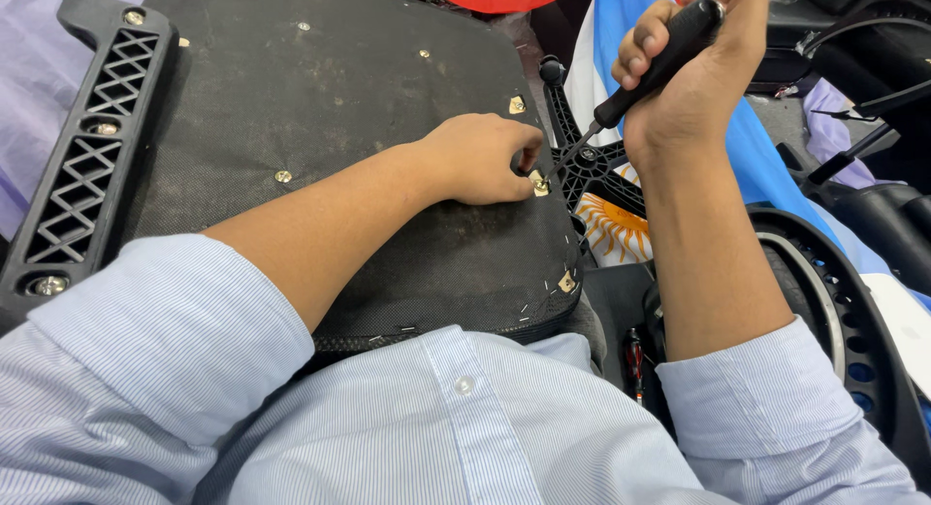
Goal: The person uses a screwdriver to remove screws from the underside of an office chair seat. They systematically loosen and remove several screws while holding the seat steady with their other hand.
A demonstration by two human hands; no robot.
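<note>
Black-handled screwdriver (652,66) clenched in my right hand (693,73); my left hand (485,161) pinches the brass bracket (539,184) on the seat underside (320,127).

The chair seat underside (320,127) at upper centre is covered in matt black woven cloth, dusty and rough, dotted with shiny metal staples. The armrest bracket (82,156) at the left is matt black moulded plastic with bright metal bolts. The screwdriver (645,78) at upper right has a matt black grip and a dull metal shaft. The shirt sleeves (184,369) along the bottom are smooth, finely striped pale blue cloth.
</note>
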